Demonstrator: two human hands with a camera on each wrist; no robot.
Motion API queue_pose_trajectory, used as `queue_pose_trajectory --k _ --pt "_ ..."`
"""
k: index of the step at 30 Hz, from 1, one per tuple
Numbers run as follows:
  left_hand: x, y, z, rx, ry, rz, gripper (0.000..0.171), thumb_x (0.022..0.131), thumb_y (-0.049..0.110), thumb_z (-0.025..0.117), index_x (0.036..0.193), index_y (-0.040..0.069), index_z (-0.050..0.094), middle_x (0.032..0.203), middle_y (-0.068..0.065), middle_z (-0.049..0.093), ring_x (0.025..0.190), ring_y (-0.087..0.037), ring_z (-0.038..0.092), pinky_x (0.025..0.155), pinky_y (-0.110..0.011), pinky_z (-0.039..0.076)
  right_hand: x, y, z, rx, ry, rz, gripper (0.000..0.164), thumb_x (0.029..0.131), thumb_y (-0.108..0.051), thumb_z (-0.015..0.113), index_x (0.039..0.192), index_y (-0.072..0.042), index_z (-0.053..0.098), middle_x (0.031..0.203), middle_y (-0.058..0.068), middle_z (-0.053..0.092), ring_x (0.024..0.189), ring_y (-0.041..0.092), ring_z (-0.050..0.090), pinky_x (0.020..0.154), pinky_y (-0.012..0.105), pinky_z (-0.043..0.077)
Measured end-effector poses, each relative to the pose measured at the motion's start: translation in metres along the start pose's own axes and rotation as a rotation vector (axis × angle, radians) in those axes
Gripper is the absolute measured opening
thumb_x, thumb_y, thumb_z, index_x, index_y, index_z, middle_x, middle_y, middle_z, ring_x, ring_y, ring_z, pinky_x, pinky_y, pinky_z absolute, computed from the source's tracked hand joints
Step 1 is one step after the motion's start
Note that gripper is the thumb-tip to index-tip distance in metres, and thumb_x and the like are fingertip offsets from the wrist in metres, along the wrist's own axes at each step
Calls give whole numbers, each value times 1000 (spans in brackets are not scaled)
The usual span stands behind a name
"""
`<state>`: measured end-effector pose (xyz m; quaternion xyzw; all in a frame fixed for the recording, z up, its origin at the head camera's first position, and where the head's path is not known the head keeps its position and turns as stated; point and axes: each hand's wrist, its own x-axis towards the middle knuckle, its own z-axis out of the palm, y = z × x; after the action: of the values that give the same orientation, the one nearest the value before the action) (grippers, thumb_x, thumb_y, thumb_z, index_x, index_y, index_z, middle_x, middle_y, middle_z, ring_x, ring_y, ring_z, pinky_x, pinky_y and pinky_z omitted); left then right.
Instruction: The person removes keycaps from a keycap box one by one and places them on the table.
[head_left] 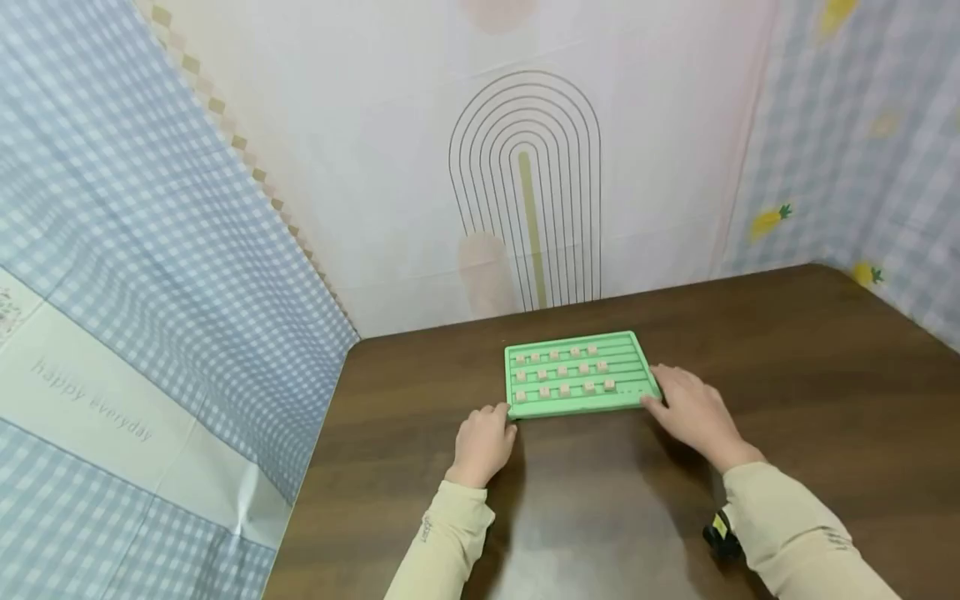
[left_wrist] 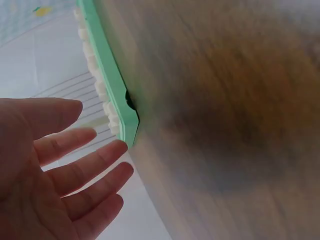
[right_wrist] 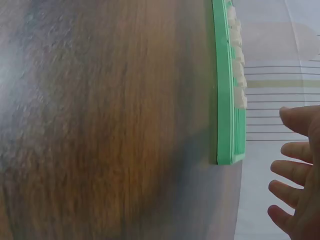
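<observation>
A light green tray (head_left: 581,406) with grooved rows lies flat on the brown wooden table. Small pale cubes (head_left: 564,389) stand in three rows on it, mostly toward its left side. My left hand (head_left: 480,446) is at the tray's near left corner; in the left wrist view its fingers (left_wrist: 90,170) are extended, slightly spread, close to that corner. At the tray's right end is my right hand (head_left: 692,410). Its fingers (right_wrist: 290,172) look loosely extended and apart from the tray in the right wrist view. Neither hand grips anything.
The table (head_left: 420,375) extends on both sides of the tray. Behind it hangs a pale cloth (head_left: 390,208) with an arch print, and blue checked cloth (head_left: 187,208) hangs at the left. A black object (head_left: 722,542) shows beneath the right sleeve.
</observation>
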<state>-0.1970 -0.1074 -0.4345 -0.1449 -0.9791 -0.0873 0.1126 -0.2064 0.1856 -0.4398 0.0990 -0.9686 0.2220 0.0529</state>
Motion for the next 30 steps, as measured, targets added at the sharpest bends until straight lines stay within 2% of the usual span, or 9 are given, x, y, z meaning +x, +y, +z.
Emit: queue_pose_trajectory --k 2,6,11,17,22,25,27,30 --pt "-4 -3 5 -14 -18 6 27 84 19 64 107 5 64 88 -13 70 72 -27 62 59 -38 54 -1 -2 9 30 9 -3 54 90 -26 54 132 6 41 134 34 43 121 50 36 93 69 32" --pt "-9 -7 14 -42 -67 7 26 82 17 66 104 5 66 86 -13 69 70 -27 62 59 -37 55 -1 -5 24 29 26 -14 43 86 -21 58 122 3 53 124 30 56 111 47 47 86 65 41" --pt "-9 -9 20 -36 -95 4 22 80 15 67 99 5 67 85 -12 68 71 -26 62 59 -35 55 7 -8 35 20 23 -33 35 84 -18 61 115 -2 59 116 25 62 104 45 52 81 61 45" --pt "4 -8 25 -29 -41 17 11 79 15 68 88 8 70 76 -7 68 65 -21 61 53 -31 53 26 -8 43 -23 27 -65 31 82 -17 63 110 -4 62 111 21 65 98 40 56 75 56 49" --pt "16 -6 30 12 -15 20 5 78 17 69 77 12 69 68 -3 65 57 -16 57 46 -26 47 40 -8 49 -70 -9 -74 33 82 -20 63 111 -5 63 115 21 64 102 40 56 77 56 49" --pt "22 -5 28 18 -9 21 12 77 16 70 68 13 64 62 -2 62 51 -14 52 41 -24 39 47 -8 49 -95 -5 -90 32 82 -20 64 111 -7 64 113 21 65 101 40 56 75 56 50" --pt "27 -4 27 24 -5 21 18 77 15 71 63 13 59 59 -2 59 48 -14 49 39 -24 35 51 -8 48 -126 14 -112 29 81 -20 66 106 -8 66 108 19 67 95 37 59 70 53 51" --pt "33 -4 25 45 4 25 21 77 16 71 61 14 56 58 -3 57 48 -16 50 38 -25 34 58 -8 46 -171 43 -147 22 79 -20 67 99 -9 68 99 15 69 84 32 61 61 45 52"
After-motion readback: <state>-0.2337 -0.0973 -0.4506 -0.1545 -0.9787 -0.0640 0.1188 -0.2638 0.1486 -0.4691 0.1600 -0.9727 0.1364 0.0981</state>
